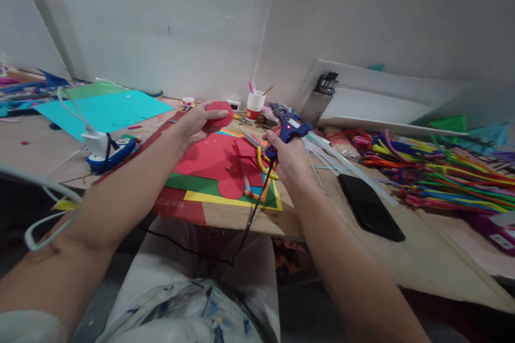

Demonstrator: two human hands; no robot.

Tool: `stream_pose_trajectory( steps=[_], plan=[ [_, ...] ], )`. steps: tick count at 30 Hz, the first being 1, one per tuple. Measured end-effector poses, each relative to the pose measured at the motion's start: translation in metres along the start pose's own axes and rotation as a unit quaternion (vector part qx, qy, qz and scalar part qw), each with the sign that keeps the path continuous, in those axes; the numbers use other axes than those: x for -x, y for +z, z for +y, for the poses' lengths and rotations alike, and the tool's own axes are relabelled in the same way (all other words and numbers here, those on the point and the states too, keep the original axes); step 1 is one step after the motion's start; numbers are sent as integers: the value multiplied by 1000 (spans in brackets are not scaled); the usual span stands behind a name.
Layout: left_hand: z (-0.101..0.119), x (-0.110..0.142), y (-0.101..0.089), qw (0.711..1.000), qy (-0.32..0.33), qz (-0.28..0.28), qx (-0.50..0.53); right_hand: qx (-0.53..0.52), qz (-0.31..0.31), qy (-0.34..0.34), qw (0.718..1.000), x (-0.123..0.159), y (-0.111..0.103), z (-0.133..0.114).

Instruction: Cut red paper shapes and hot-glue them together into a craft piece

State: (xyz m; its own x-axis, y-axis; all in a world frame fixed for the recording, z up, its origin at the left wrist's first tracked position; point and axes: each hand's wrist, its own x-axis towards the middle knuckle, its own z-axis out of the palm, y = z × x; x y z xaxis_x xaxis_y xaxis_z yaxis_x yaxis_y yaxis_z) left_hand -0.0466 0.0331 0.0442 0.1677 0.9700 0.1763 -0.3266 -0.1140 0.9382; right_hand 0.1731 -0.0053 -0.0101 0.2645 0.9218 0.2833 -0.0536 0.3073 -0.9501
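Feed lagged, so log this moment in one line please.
left hand: holds red round piece | right hand: grips blue glue gun | red paper beneath | phone at right

A wooden worktable is enclosed at the rear by plain white partition panels, joined at a vertical seam behind the table. A further white board (leaning, tilted) is propped at the table's right rear. Even lighting is observed.

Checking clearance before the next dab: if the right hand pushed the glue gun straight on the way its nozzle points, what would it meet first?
Probably the paper cup: the right hand aims the glue gun up-left toward it. Depth is unclear.
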Motion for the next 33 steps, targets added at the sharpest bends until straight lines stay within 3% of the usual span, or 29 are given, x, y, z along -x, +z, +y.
stream_pose_trajectory(
  steps=[4,8,10,15,17,20,24,27,30,33],
  plan=[
    [4,-6,-12,992,-14,12,-122,-45,27,23,998,-1,-2,-8],
    [5,-7,-23,953,-65,-65,-288,-109,65,47,991,-3,-5,-20],
    [4,-6,-25,906,-80,-127,-395,-126,81,51,987,-5,-7,-23],
    [2,-7,-28,738,-79,-260,-618,-133,102,47,985,-13,-14,-25],
    [2,-8,-30,706,-89,-280,-645,-143,99,48,984,-16,-17,-25],
    [1,-9,-31,685,-105,-286,-661,-150,100,66,981,-20,-21,-26],
    [1,-9,-29,636,-112,-263,-717,-130,109,87,982,-22,-24,-27],
    [3,-8,-28,622,-95,-242,-739,-119,108,90,983,-24,-26,-26],
    [3,-10,-29,637,-102,-242,-725,-109,109,88,984,-28,-32,-24],
    [-1,-16,-32,672,-96,-188,-710,-94,105,90,986,-33,-39,-21]
  ],
)
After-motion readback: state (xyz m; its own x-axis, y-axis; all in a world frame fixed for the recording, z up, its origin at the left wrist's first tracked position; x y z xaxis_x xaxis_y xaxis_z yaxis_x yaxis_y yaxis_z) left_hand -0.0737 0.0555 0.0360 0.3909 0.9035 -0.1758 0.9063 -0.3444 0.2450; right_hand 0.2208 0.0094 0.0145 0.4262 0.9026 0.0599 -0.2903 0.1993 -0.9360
